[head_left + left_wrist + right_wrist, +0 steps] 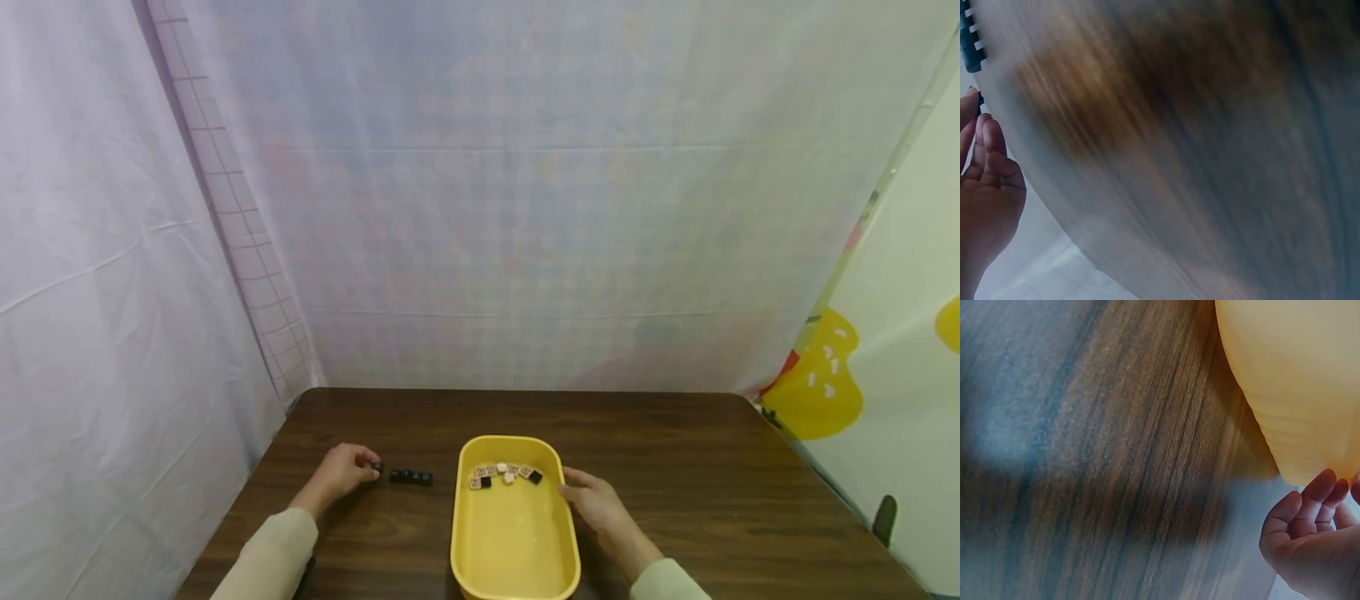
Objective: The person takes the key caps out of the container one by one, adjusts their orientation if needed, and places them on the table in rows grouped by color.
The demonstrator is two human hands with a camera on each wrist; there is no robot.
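Note:
My left hand (342, 474) pinches a small black block (378, 467) between thumb and fingertips, at the left end of a row of small black blocks (410, 477) on the table. In the left wrist view the same hand (988, 187) shows at the left edge, with the row of blocks (970, 40) above it and the pinched block mostly hidden. My right hand (602, 512) grips the right rim of a yellow tub (513, 542), thumb at the rim and fingers along the outer wall. The right wrist view shows those fingers (1313, 500) against the tub (1291, 375).
Inside the tub, near its far end, lie several small pieces: patterned beige tiles (480, 472), white ones (509, 478) and black ones (535, 477). The dark wooden table (697, 467) backs onto a pale curtain (525, 250), with another white curtain (112, 333) at the left.

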